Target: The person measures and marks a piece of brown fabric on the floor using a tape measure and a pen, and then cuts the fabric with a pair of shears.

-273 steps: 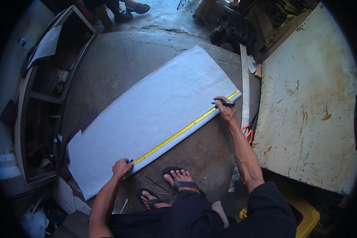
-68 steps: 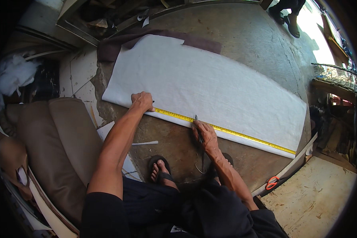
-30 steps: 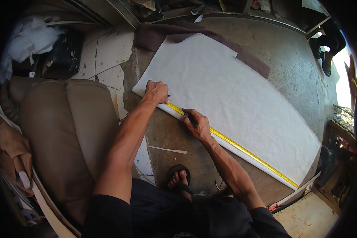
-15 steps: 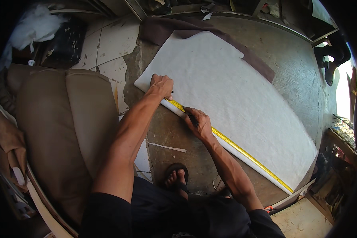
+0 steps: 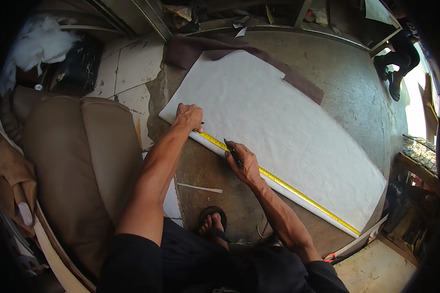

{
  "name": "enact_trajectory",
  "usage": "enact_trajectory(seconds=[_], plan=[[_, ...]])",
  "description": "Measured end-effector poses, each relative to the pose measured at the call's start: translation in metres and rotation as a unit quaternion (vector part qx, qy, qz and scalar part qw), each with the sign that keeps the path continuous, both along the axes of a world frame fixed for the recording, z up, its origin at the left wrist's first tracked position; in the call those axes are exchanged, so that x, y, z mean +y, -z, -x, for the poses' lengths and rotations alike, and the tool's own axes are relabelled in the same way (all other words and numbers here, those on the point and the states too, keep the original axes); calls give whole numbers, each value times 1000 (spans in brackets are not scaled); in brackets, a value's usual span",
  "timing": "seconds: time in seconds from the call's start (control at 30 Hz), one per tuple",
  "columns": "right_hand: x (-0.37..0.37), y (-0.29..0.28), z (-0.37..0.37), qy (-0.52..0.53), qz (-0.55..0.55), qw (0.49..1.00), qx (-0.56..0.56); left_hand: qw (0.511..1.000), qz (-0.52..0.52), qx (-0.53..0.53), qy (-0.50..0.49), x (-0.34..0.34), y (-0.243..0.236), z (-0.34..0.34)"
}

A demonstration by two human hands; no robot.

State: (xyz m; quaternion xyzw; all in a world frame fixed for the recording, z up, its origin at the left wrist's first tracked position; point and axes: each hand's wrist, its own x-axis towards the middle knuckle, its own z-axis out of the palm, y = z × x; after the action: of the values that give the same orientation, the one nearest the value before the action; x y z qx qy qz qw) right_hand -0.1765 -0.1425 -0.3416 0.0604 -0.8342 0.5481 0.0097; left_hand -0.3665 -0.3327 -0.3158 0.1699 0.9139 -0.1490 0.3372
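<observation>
A large sheet of whitish material (image 5: 288,132) lies on the floor, its near edge bent or rolled along a slanting line. A yellow measuring tape (image 5: 298,193) runs straight along that edge, from my left hand to the lower right corner. My left hand (image 5: 187,117) is closed over the tape's upper left end and rests on the sheet; a small dark bit shows beside its fingers. My right hand (image 5: 245,162) grips a slim black pen-like marker (image 5: 233,153), its tip up and left, beside the tape. Part of the tape is hidden beneath this hand.
Dark purplish fabric (image 5: 308,88) lies under the sheet's far side. A brown padded cushion (image 5: 83,156) stands at left, white stuffing (image 5: 44,44) behind it. Orange-handled scissors (image 5: 330,257) lie lower right. Another person's legs (image 5: 398,66) show at far right. My sandalled foot (image 5: 213,223) is below.
The marker has tilted up in my right hand, so more of it shows above the fingers. My left hand keeps its place on the tape. The whole view has shifted slightly.
</observation>
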Motion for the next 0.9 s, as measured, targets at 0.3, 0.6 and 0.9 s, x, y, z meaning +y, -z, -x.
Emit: enact_trajectory(seconds=[0.3,0.6,0.9], plan=[[167,-62,-251,422,-35,890,-168,936,-39,-349,-20,-5,12,-6],[216,14,-536,683,-303,529,-402,933,-166,-315,-48,157,-63,-50],[187,51,-560,726,-225,560,-329,971,-59,-147,181,289,-92,-108]])
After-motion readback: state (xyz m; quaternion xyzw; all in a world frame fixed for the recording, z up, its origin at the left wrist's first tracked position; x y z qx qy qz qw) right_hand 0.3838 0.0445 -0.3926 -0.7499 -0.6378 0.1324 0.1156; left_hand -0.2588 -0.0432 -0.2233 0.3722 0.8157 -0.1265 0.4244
